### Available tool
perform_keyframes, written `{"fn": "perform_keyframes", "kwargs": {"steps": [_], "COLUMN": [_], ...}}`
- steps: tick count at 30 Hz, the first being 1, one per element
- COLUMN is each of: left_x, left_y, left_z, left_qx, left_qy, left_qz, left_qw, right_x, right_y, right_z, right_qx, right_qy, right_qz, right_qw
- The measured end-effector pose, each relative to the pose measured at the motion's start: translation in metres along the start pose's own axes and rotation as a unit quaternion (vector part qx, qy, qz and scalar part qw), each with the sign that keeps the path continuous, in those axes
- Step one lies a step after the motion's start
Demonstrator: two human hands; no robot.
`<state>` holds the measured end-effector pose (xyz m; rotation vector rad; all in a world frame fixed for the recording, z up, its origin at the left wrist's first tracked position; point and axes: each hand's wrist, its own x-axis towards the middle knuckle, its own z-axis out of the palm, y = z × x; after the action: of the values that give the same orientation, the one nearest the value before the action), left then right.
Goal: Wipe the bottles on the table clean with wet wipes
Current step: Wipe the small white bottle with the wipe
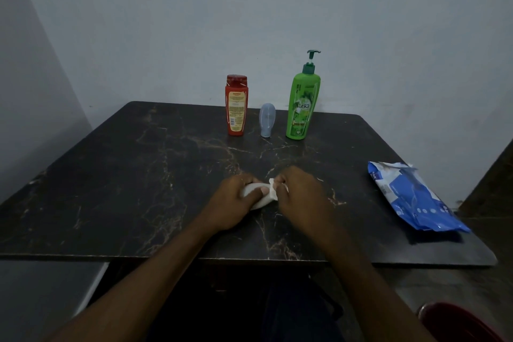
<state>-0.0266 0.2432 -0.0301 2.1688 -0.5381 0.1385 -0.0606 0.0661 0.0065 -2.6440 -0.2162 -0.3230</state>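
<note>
Though half under the left hand (231, 203), a white bottle (261, 203), wipe (273, 189) alongside.

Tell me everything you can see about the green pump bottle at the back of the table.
The green pump bottle is tall and made of glossy bright green plastic, with a darker green collar and a pump head whose spout points right. Its front label reads Vatika over leaf artwork. It stands upright near the far edge of the dark marbled table, rightmost of three bottles. The small grey-blue bottle stands beside it, apart. Only the table touches it.
</note>
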Motion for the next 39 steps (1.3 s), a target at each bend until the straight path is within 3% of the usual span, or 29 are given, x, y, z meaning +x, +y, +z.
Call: {"fn": "perform_keyframes", "kwargs": {"steps": [3, 5, 7, 8, 10, 12, 17, 19, 24, 27, 32, 35, 39], "left_x": [0.001, 0.0, 0.001, 0.0, 0.0, 0.0, -0.001, -0.001, 0.0, 0.0, -0.002, -0.001, -0.002], "left_y": [-0.001, -0.003, -0.005, -0.006, -0.005, -0.005, -0.004, -0.004, -0.007, -0.006, -0.004, -0.003, -0.003], "left_z": [-0.001, -0.002, -0.003, -0.004, -0.005, -0.006, -0.008, -0.008, -0.009, -0.008, -0.007, -0.007, -0.007], "left_qx": [-0.039, -0.077, -0.123, -0.142, -0.168, -0.188, -0.198, -0.193, -0.167, -0.16, -0.181, -0.181, -0.172], "left_qy": [0.011, 0.014, 0.019, 0.016, -0.002, -0.022, -0.055, -0.067, -0.085, -0.078, -0.063, -0.053, -0.054], "left_qz": [-0.019, -0.028, -0.041, -0.043, -0.03, -0.009, 0.028, 0.032, 0.018, 0.015, 0.022, 0.023, 0.035], "left_qw": [0.999, 0.997, 0.991, 0.989, 0.985, 0.982, 0.978, 0.978, 0.982, 0.984, 0.981, 0.982, 0.983], "right_x": [-0.027, -0.033, -0.032, -0.029, -0.025, -0.02, -0.009, -0.002, 0.018, 0.031, 0.035, 0.033, 0.036], "right_y": [0.008, 0.014, 0.014, 0.013, 0.01, 0.011, 0.023, 0.03, 0.04, 0.035, 0.022, 0.022, 0.031], "right_z": [0.02, 0.029, 0.035, 0.037, 0.037, 0.035, 0.028, 0.024, -0.002, -0.025, -0.042, -0.041, -0.034], "right_qx": [0.059, 0.092, 0.193, 0.291, 0.507, 0.608, 0.683, 0.667, 0.449, 0.269, 0.072, 0.075, 0.168], "right_qy": [0.134, 0.176, 0.189, 0.174, 0.13, 0.105, -0.004, -0.051, -0.104, -0.115, -0.116, -0.105, -0.126], "right_qz": [-0.035, -0.03, 0.011, 0.052, 0.13, 0.172, 0.159, 0.135, -0.036, -0.145, -0.256, -0.274, -0.176], "right_qw": [0.989, 0.98, 0.963, 0.939, 0.842, 0.768, 0.713, 0.731, 0.887, 0.945, 0.957, 0.953, 0.962]}}
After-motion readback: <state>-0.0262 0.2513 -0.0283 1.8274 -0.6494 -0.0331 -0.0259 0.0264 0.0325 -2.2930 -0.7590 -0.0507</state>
